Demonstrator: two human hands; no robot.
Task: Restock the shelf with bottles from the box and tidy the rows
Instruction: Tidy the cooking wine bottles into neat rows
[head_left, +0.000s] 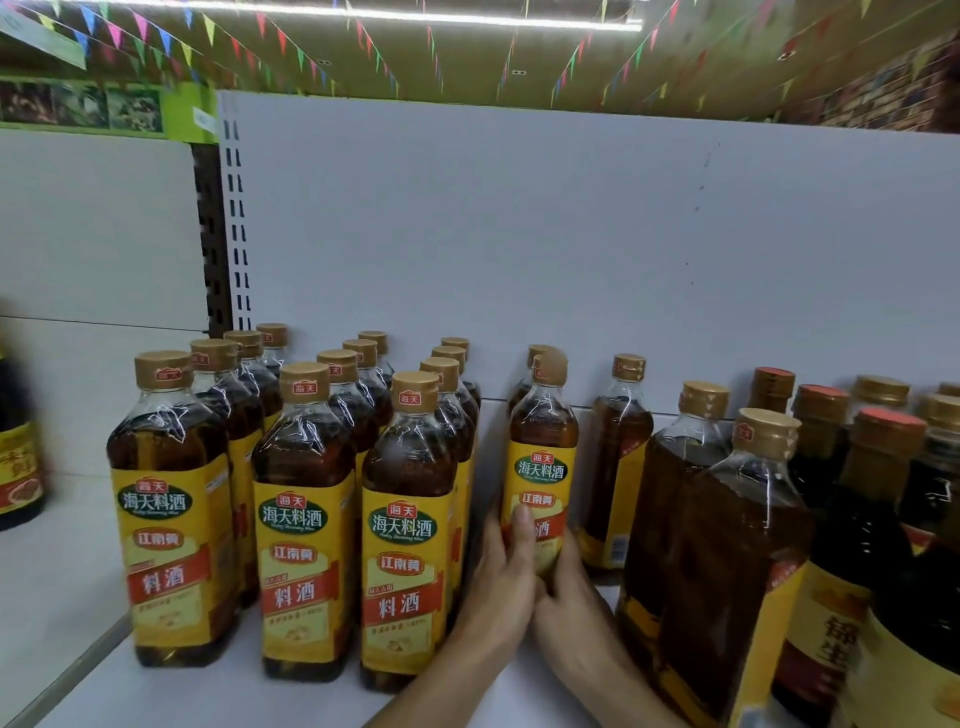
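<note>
Gripped upright in the gap right of centre on the white shelf (260, 696): one yellow-labelled bottle (543, 457), base hidden behind the hands. Clasped low down by the left hand (498, 582), thumb across the label, and the right hand (571, 587), fingers (493, 535) wrapped round it. Directly behind, a second bottle (535, 356), only its cap showing. Left, just beside the left hand, three tidy rows of like bottles (306, 519). Right, farther back, a lone bottle (615, 467); nearer, larger amber bottles (727, 561) crowding the right wrist, then dark red-capped bottles (857, 519).
</note>
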